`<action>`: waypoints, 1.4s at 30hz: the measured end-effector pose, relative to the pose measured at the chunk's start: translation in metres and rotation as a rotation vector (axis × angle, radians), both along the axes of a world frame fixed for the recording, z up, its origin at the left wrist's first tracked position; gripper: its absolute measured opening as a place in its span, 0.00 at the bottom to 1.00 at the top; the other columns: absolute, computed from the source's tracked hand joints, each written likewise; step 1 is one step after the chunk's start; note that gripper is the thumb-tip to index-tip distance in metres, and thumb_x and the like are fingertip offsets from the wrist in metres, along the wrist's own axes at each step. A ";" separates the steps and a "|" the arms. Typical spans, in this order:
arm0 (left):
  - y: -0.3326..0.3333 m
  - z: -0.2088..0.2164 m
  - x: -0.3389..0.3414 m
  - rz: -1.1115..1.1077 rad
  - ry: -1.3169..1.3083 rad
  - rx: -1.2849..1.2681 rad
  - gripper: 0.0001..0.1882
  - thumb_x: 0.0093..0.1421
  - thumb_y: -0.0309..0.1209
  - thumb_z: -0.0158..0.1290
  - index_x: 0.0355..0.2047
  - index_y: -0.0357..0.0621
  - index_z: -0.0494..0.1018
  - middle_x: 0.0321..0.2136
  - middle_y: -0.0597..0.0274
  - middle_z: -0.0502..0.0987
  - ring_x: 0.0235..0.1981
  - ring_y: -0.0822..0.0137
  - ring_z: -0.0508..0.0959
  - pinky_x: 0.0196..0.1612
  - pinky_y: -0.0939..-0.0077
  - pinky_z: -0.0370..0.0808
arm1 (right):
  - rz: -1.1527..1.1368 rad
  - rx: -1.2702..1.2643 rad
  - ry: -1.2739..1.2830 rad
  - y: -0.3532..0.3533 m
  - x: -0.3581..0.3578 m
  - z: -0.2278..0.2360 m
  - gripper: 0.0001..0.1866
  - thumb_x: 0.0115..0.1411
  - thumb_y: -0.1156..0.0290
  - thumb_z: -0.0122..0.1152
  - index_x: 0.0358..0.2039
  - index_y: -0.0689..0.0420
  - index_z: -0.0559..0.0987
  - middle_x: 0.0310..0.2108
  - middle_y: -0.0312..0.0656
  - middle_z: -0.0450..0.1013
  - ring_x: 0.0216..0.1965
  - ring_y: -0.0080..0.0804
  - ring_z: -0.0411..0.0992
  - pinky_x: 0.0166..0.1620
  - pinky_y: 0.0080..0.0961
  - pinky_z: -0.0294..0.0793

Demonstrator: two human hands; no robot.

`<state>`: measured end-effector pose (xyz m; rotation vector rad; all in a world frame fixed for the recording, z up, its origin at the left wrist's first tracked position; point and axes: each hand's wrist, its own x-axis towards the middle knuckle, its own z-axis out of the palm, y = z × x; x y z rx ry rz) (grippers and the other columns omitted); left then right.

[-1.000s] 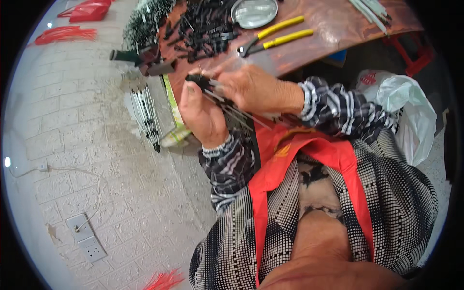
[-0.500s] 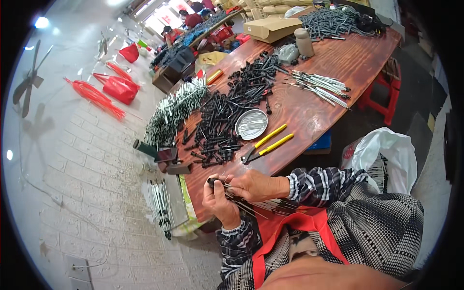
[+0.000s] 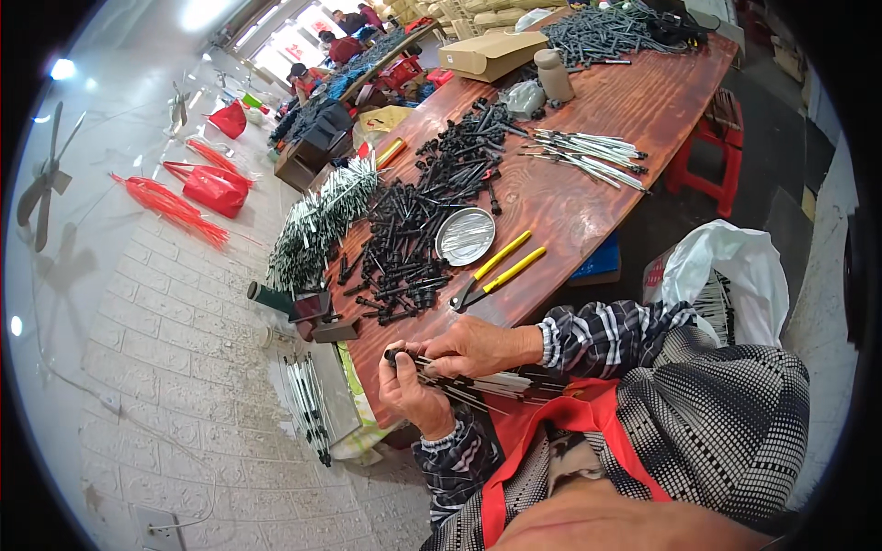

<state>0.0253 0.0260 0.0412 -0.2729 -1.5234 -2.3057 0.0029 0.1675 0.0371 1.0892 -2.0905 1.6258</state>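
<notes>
Over the near edge of the table, my left hand is closed around a small black plastic part, its rounded end showing between thumb and fingers. My right hand is closed in a pinch right beside it; whatever its fingertips hold is too small to make out. Below both hands, thin white-and-black rods lie across my lap on the red apron. Yellow-handled cutting pliers rest on the table just beyond my right hand. Past them stands a round dish of fine pale pins or wires.
A heap of black plastic parts covers the table's middle, with bundled rods on its left and more rods on its right. A cardboard box and grey parts sit far back. A white bag stands at right.
The whole view has shifted slightly, with the table sliding left in the picture. Both hands stay together at the black part, and my right fingers have moved a little closer around it.
</notes>
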 end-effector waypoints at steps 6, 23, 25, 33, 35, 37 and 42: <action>0.002 0.000 0.007 -0.033 0.002 0.022 0.09 0.65 0.29 0.49 0.40 0.34 0.70 0.31 0.57 0.76 0.33 0.65 0.77 0.39 0.73 0.74 | -0.087 -0.077 0.128 -0.001 0.004 -0.013 0.08 0.58 0.69 0.57 0.33 0.60 0.79 0.21 0.53 0.71 0.23 0.51 0.73 0.26 0.38 0.71; -0.006 -0.006 -0.013 -0.056 -0.047 0.094 0.11 0.65 0.31 0.49 0.40 0.32 0.70 0.33 0.54 0.76 0.34 0.64 0.76 0.40 0.73 0.74 | -0.171 0.143 0.184 -0.014 -0.023 -0.031 0.18 0.57 0.69 0.56 0.49 0.52 0.75 0.21 0.49 0.71 0.23 0.52 0.71 0.26 0.41 0.69; -0.008 -0.009 -0.016 -0.069 -0.044 0.093 0.12 0.65 0.32 0.50 0.41 0.32 0.70 0.33 0.53 0.76 0.35 0.63 0.76 0.41 0.72 0.74 | -0.163 0.114 0.164 -0.012 -0.022 -0.028 0.17 0.57 0.69 0.56 0.48 0.52 0.75 0.21 0.49 0.71 0.24 0.52 0.71 0.26 0.41 0.70; -0.010 -0.012 -0.009 -0.162 -0.068 0.184 0.15 0.65 0.34 0.50 0.43 0.32 0.69 0.35 0.51 0.75 0.35 0.63 0.76 0.42 0.72 0.74 | -0.226 0.185 0.090 -0.012 -0.004 -0.026 0.12 0.58 0.68 0.55 0.42 0.55 0.75 0.23 0.49 0.73 0.27 0.51 0.73 0.28 0.41 0.72; -0.010 -0.015 -0.007 -0.174 -0.089 0.198 0.15 0.65 0.34 0.50 0.43 0.32 0.69 0.35 0.50 0.75 0.35 0.63 0.76 0.42 0.72 0.75 | -0.266 0.272 0.020 -0.014 0.000 -0.026 0.11 0.59 0.67 0.54 0.40 0.56 0.75 0.23 0.49 0.73 0.26 0.50 0.74 0.28 0.41 0.72; -0.006 -0.014 -0.008 -0.143 -0.077 0.209 0.16 0.65 0.35 0.50 0.43 0.31 0.68 0.36 0.50 0.75 0.35 0.63 0.76 0.41 0.70 0.75 | -0.276 0.269 0.033 -0.014 -0.002 -0.024 0.10 0.59 0.67 0.53 0.40 0.56 0.75 0.23 0.49 0.73 0.26 0.50 0.74 0.28 0.41 0.72; -0.011 -0.008 -0.012 -0.251 -0.065 0.191 0.17 0.65 0.35 0.49 0.43 0.31 0.68 0.36 0.49 0.75 0.36 0.58 0.77 0.42 0.66 0.76 | -0.231 0.199 0.081 -0.012 -0.011 -0.028 0.08 0.57 0.69 0.53 0.36 0.57 0.74 0.22 0.47 0.73 0.26 0.49 0.74 0.27 0.40 0.72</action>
